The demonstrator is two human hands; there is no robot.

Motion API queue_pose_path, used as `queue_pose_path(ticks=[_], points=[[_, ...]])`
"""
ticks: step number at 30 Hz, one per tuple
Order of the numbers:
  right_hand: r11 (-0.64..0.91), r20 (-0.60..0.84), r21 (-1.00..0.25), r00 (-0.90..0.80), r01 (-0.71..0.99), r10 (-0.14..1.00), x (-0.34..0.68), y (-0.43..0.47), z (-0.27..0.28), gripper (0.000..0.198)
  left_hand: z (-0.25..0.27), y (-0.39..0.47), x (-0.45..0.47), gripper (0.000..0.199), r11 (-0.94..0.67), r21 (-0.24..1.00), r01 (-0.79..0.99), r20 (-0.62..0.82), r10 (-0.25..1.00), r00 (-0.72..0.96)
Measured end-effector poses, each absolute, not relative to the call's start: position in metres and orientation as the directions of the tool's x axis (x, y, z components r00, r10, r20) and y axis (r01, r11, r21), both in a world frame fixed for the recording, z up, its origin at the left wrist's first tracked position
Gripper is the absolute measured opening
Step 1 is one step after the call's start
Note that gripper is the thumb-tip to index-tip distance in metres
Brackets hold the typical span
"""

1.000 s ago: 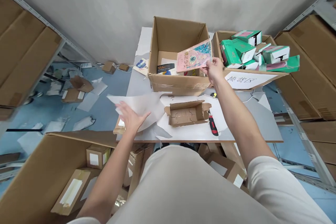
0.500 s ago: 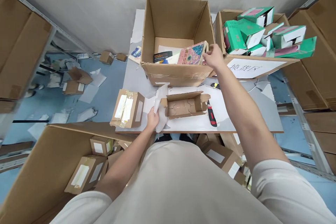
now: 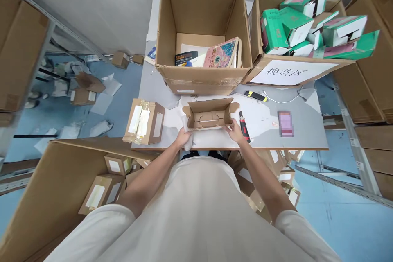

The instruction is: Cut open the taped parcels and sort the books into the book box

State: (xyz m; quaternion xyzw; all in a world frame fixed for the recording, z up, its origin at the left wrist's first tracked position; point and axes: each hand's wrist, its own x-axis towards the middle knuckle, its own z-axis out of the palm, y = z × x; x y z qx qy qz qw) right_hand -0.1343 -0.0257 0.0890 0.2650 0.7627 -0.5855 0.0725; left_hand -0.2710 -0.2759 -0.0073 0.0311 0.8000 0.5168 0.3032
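A small open cardboard box (image 3: 209, 121) with nothing in it sits at the table's front edge, between my two hands. My right hand (image 3: 235, 132) grips its front right corner. My left hand (image 3: 183, 137) is closed on a crumpled white wrapping sheet (image 3: 188, 144) at the box's left end; whether it also grips the cardboard I cannot tell. A red and black box cutter (image 3: 244, 127) lies just right of my right hand. Behind, a large carton (image 3: 199, 75) holds several books, among them a pink and blue book (image 3: 221, 54) leaning at the right.
A taped parcel (image 3: 144, 122) stands left on the table (image 3: 264, 141). Toward the right lie a yellow and black cutter (image 3: 256, 95), a white cable (image 3: 281, 101) and a pink-purple item (image 3: 285, 123). A carton (image 3: 258, 65) of green boxes stands back right; a bin (image 3: 61, 180) of parcels is front left.
My right hand has left the pink and blue book in the large carton and come down to the small box's right corner. My left hand keeps the white sheet, now against the box.
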Motion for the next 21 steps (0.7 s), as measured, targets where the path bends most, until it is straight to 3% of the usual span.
queue_pose_path(ticks=[6,9,12,16,21], points=[[0.199,-0.376,-0.826,-0.780,0.527,0.501,-0.116,-0.015,0.067,0.043,0.031,-0.289,-0.265,0.020,0.379,0.908,-0.181,-0.360,0.480,-0.800],[0.150,-0.422,-0.777,-0.683,0.611,0.597,-0.115,-0.020,0.043,0.058,0.024,-0.277,-0.262,0.029,0.303,0.908,-0.290,-0.403,0.445,-0.800],[0.138,-0.419,-0.816,-0.739,0.561,0.528,-0.110,-0.032,0.021,0.084,0.006,-0.263,-0.261,0.048,0.232,0.907,-0.352,-0.421,0.445,-0.791],[0.229,-0.307,-0.860,-0.820,0.457,0.484,-0.098,-0.048,0.004,0.114,-0.011,-0.263,-0.261,0.062,0.297,0.900,-0.320,-0.433,0.516,-0.739],[-0.066,-0.384,-0.912,-0.789,0.404,0.480,-0.084,-0.067,0.002,0.089,-0.004,-0.273,-0.260,0.047,0.311,0.890,-0.333,-0.454,0.543,-0.706]])
